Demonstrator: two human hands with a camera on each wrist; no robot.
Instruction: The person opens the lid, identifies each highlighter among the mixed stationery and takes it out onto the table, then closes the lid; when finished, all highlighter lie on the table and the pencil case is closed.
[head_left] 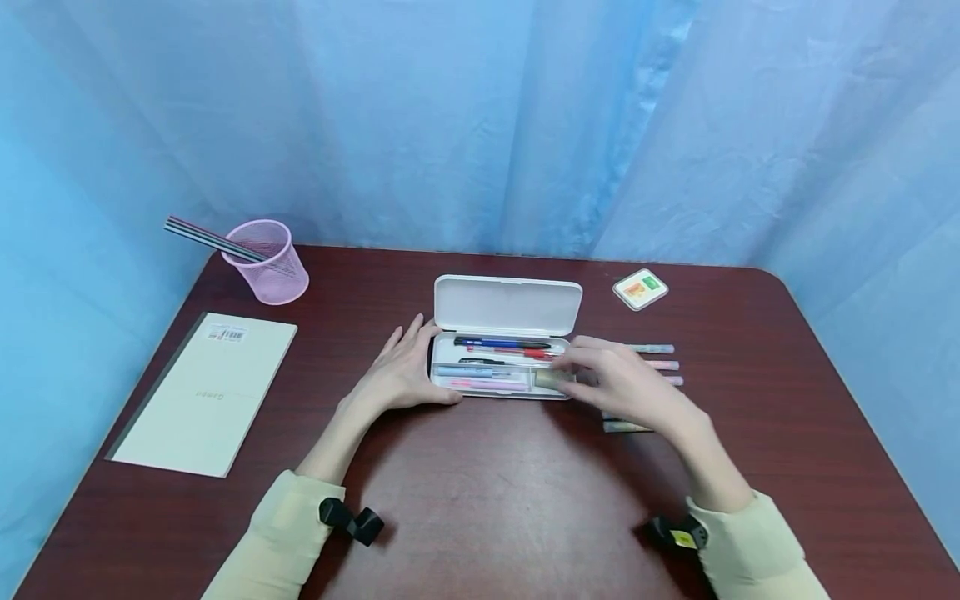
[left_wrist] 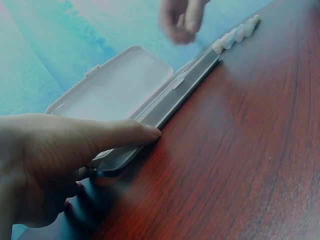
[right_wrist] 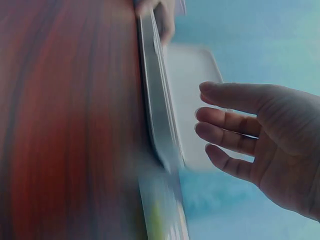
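An open white pencil case (head_left: 508, 307) lies on the table with its lid tilted back. Inside are a blue pen (head_left: 502, 342), a red pen (head_left: 531, 353) and several pale pens, plus a small beige block (head_left: 552, 379) in the right compartment. My left hand (head_left: 408, 367) holds the case's left end, thumb along the front edge and fingers around the back corner. Above the right end hovers my right hand (head_left: 618, 379), its fingers loosely bent with nothing between them in the right wrist view (right_wrist: 240, 130).
Several patterned pens (head_left: 651, 349) lie right of the case, partly under my right hand. A small white case with orange and green marks (head_left: 640, 289) sits behind them. At left are a notebook (head_left: 206, 396) and a pink mesh cup (head_left: 281, 279) holding striped sticks (head_left: 213, 239).
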